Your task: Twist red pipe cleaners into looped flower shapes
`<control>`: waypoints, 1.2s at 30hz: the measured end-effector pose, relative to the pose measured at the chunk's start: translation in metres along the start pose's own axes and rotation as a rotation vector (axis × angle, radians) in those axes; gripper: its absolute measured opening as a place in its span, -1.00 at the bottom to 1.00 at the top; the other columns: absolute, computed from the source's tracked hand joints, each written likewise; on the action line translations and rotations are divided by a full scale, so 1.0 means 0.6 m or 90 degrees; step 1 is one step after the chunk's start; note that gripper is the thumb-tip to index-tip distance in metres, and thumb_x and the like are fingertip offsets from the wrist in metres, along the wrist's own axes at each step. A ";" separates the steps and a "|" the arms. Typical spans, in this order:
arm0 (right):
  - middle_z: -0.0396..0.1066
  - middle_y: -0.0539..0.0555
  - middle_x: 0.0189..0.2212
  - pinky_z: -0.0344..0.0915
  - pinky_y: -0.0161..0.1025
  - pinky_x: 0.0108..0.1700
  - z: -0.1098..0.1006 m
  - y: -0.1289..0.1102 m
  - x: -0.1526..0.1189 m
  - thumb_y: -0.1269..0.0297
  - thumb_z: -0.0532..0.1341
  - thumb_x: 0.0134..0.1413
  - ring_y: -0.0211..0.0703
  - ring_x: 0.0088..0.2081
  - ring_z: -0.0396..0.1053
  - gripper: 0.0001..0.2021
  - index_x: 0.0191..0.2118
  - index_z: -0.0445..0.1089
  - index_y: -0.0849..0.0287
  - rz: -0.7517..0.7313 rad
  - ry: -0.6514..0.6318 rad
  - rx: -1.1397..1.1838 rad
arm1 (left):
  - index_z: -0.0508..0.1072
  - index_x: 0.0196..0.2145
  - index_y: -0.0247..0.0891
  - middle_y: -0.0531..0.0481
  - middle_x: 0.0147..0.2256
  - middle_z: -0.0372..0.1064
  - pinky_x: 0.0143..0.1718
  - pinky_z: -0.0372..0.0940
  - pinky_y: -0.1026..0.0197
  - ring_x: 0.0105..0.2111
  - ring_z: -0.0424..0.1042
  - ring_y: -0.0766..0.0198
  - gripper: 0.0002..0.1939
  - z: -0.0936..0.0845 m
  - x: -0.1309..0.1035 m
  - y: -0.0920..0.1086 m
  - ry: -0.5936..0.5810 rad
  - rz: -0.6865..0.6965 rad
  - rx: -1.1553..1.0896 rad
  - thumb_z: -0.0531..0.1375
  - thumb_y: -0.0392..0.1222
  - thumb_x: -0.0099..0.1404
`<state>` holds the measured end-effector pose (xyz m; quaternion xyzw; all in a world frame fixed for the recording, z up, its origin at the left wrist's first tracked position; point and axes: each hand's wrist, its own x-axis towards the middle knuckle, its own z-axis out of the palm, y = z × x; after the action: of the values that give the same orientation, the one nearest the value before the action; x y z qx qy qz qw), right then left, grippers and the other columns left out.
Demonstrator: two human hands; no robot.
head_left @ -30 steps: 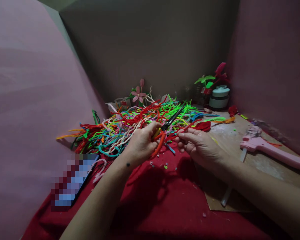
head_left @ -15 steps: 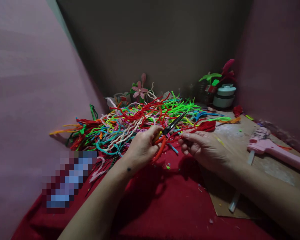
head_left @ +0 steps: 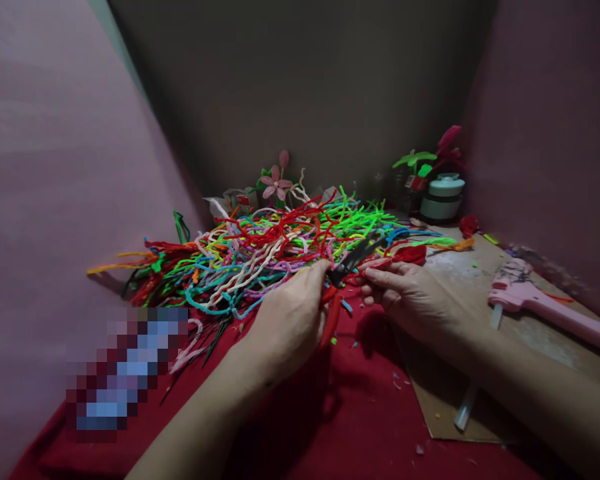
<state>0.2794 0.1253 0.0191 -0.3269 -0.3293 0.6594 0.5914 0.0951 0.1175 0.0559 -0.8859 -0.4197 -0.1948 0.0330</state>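
In the head view my left hand (head_left: 295,310) is wrapped round a pair of scissors (head_left: 353,262) with dark blades and orange handles. The blades look slightly parted and point up and to the right, close to the fingertips of my right hand (head_left: 403,290). That hand pinches a red pipe cleaner (head_left: 387,263), its thumb against the forefinger. A fuller red fuzzy piece (head_left: 411,255) shows just beyond the knuckles; whether it joins the pinched strand is hard to tell. Behind both hands spreads a heap of pipe cleaners (head_left: 280,247) in many colours.
A pink glue gun (head_left: 535,297) with a clear glue stick (head_left: 465,408) lies on a cardboard sheet (head_left: 450,420) at right. Small clippings dot the red cloth (head_left: 365,413). Farther back stand a pink fuzzy flower (head_left: 276,183) and a pale lidded jar (head_left: 443,197).
My left hand has turned and come nearer my right hand, and the scissor blades have parted and swung lower. My right hand keeps its pinch. The whole view has shifted slightly.
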 end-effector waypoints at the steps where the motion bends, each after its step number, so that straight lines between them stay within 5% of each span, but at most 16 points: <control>1: 0.40 0.04 -0.55 0.29 -0.32 -0.47 0.001 -0.001 -0.001 0.39 0.33 -0.23 -0.28 -0.55 0.35 -0.89 -0.49 0.40 0.25 0.000 -0.003 0.001 | 0.12 0.05 -0.34 -0.19 -0.08 0.32 -0.13 0.26 0.18 -0.13 0.35 0.20 -0.57 0.002 0.000 0.002 -0.031 -0.002 0.005 -0.09 -0.34 0.21; 13: 0.37 0.03 -0.57 0.24 -0.36 -0.51 0.000 -0.003 -0.002 0.34 0.31 -0.20 -0.32 -0.55 0.31 -0.88 -0.47 0.41 0.27 -0.043 -0.036 -0.051 | 0.09 0.09 -0.39 -0.28 -0.04 0.29 -0.08 0.24 0.11 -0.06 0.32 0.12 -0.51 0.001 -0.001 0.008 -0.205 -0.069 0.085 -0.08 -0.37 0.18; 36: 0.38 0.03 -0.59 0.25 -0.37 -0.58 -0.005 -0.001 0.000 0.39 0.31 -0.24 -0.31 -0.59 0.32 -0.90 -0.52 0.39 0.27 -0.053 -0.018 -0.061 | 0.11 0.07 -0.42 -0.31 -0.07 0.32 -0.21 0.29 0.06 -0.15 0.38 0.06 -0.52 0.005 -0.003 0.016 -0.219 -0.087 0.110 -0.10 -0.34 0.17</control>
<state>0.2820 0.1253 0.0179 -0.3317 -0.3822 0.6221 0.5974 0.1022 0.1105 0.0532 -0.8695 -0.4933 -0.0058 0.0234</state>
